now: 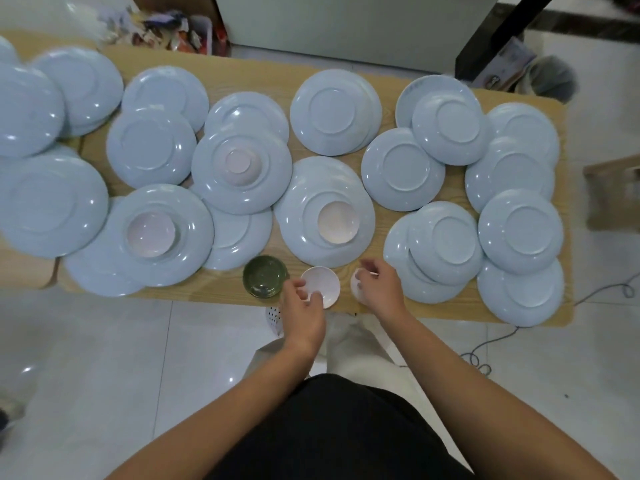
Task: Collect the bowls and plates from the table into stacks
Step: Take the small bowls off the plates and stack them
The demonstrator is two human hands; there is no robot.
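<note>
Left grip [303, 306] pinches the near rim of a small pink bowl [320, 284] at the middle of the surface's [221, 291] near edge; right grip [381, 289] is curled round a second pale bowl [356, 289], mostly hidden, just right of it; green bowl [265, 277] sits just left; overturned pale blue plates [401, 169] overlap across the rest of the surface, three carrying pink bowls [337, 223].
</note>
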